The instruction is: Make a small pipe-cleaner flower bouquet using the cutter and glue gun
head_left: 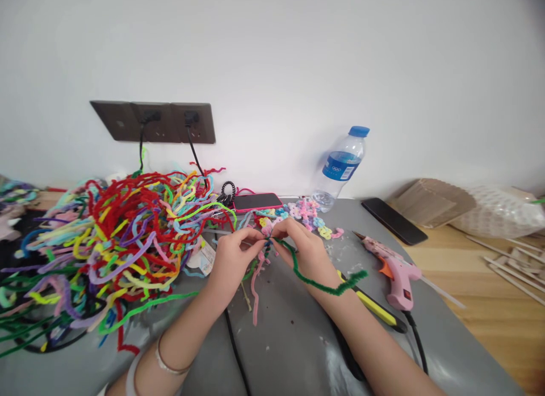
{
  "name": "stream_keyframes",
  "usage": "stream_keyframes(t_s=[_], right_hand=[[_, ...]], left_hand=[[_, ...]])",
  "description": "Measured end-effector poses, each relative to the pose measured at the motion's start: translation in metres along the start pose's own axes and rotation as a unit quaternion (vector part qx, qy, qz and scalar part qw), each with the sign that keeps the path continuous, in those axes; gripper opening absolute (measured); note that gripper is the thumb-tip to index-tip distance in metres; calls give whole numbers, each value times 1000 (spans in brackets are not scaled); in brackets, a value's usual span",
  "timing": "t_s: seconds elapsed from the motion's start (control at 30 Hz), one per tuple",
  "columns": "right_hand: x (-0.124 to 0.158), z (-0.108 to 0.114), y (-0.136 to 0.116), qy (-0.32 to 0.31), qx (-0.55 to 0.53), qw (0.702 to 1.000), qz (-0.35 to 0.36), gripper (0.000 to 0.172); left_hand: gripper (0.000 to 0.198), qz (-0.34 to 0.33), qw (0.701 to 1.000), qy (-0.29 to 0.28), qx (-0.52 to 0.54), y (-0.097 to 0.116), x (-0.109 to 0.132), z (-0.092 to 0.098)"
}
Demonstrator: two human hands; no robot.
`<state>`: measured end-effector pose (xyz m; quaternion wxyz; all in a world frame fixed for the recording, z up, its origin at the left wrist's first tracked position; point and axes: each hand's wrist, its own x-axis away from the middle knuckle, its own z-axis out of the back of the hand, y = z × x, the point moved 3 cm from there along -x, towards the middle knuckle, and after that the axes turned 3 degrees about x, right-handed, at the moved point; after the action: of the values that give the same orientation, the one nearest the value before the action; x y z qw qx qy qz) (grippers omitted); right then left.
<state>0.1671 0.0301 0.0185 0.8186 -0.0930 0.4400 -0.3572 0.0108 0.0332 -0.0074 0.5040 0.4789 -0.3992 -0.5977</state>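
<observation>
My left hand (239, 257) and my right hand (304, 251) meet at the middle of the grey mat, fingertips pinched close together. A dark green pipe cleaner (317, 283) runs out of my right hand's fingers and bends across that wrist. Its inner end passes between both sets of fingertips, where a small bluish piece shows, mostly hidden. My left hand is pinched at this same spot. Just below hangs or lies a pink pipe cleaner (255, 299); I cannot tell whether it is held. Behind my fingers are several pastel pipe-cleaner flowers (304, 210).
A large tangle of coloured pipe cleaners (128, 231) covers the left. Against the wall lean a water bottle (343, 166) and, lower, a red-edged phone (258, 202). At right are a black phone (394, 220), a pink glue gun (395, 271) and yellow-black pliers (377, 308).
</observation>
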Motion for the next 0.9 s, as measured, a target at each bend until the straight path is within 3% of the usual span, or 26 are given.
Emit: stream_keyframes(t_s=[0.27,0.57,0.77,0.9], right_hand=[[0,2,-6,-11,-8,1000,-26,20],[0,0,-6,-12,-17,1000,8,24],[0,1,-10,6,-10,998,54,23],[-1,4,-12,16,-44,998,37,20]], left_hand=[[8,-1,1000,-1,-12,2,0,-1],[11,4,999,11,-48,2,0,1],[13,6,1000,31,0,4,2,1],[12,5,999,44,27,6,1,2]])
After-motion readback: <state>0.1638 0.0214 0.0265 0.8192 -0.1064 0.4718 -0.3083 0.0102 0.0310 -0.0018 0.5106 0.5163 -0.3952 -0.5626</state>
